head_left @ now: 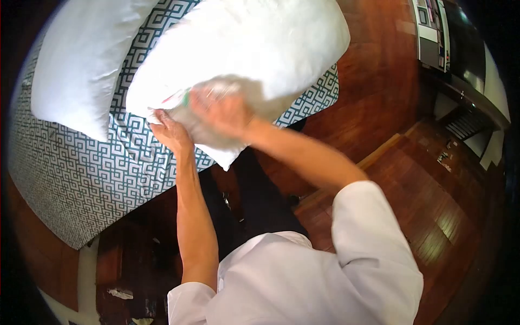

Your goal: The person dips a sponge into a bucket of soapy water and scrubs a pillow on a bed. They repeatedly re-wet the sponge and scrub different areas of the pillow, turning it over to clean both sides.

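Note:
A large white pillow (254,43) lies tilted on the bed near its edge. My left hand (169,131) grips the pillow's near corner from below. My right hand (219,108), blurred with motion, presses on the pillow's lower part beside a small red and green tag (181,97). A second white pillow (81,59) rests further left on the bed, apart from both hands.
The bed has a teal and white patterned cover (92,173). Dark polished wooden floor (422,184) spreads to the right with a step edge. A dark cabinet or shelf (460,81) stands at the far right.

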{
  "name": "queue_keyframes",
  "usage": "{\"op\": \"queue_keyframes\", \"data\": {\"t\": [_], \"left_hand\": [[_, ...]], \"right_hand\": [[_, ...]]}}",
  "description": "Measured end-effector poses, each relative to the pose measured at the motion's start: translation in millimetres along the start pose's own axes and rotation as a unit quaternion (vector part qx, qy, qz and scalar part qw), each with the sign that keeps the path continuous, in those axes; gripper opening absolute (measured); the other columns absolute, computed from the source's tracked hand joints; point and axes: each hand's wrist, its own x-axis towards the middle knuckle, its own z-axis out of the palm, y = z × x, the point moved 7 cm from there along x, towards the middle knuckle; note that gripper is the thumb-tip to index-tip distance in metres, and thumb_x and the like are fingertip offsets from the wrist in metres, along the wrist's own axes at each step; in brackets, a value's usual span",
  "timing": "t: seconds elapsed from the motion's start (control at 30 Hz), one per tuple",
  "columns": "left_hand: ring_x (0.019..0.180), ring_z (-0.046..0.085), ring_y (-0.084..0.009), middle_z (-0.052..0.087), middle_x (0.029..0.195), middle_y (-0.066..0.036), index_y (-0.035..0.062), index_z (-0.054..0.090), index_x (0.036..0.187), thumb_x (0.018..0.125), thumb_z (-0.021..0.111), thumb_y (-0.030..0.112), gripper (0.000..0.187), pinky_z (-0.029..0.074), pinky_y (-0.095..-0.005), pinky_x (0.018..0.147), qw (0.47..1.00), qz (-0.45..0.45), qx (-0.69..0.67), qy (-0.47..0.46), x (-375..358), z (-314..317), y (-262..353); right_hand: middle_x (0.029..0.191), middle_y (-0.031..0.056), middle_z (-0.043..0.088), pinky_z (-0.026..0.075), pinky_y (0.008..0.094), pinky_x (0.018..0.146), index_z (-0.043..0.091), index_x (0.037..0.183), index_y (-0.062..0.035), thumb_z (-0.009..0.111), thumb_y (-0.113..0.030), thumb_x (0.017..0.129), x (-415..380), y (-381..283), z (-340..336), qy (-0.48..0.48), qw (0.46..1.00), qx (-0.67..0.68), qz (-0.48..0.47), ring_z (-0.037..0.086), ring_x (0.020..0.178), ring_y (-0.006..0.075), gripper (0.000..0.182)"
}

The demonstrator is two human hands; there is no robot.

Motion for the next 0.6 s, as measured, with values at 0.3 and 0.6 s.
{"op": "queue_keyframes", "data": {"t": [0.3, 0.6], "left_hand": [[0.085, 0.064, -0.0271, 0.068, 0.099, -0.022, -0.0144, 0.058, 0.115, 0.107, 0.044, 0.026, 0.044, 0.051, -0.0382, 0.076, 0.998, -0.011, 0.065, 0.012, 18, -37, 21], [0.092, 0.062, -0.0394, 0.066, 0.102, -0.027, -0.0106, 0.06, 0.111, 0.106, 0.043, 0.031, 0.046, 0.045, -0.0482, 0.085, 0.973, -0.004, 0.228, 0.026, 29, -46, 5]], "right_hand": [[0.089, 0.0094, 0.071, 0.051, 0.0472, 0.059, 0.063, 0.123, -0.0152, 0.058, -0.022, 0.091, 43, 247, -122, 0.07, 0.936, -0.234, 0.252, 0.068, 0.071, 0.0296, 0.034], [0.118, 0.0121, 0.066, 0.054, 0.0422, 0.055, 0.052, 0.141, -0.0211, 0.06, -0.021, 0.084, 9, 157, -5, -0.146, 0.968, -0.168, 0.117, 0.07, 0.072, 0.0289, 0.058]]}}
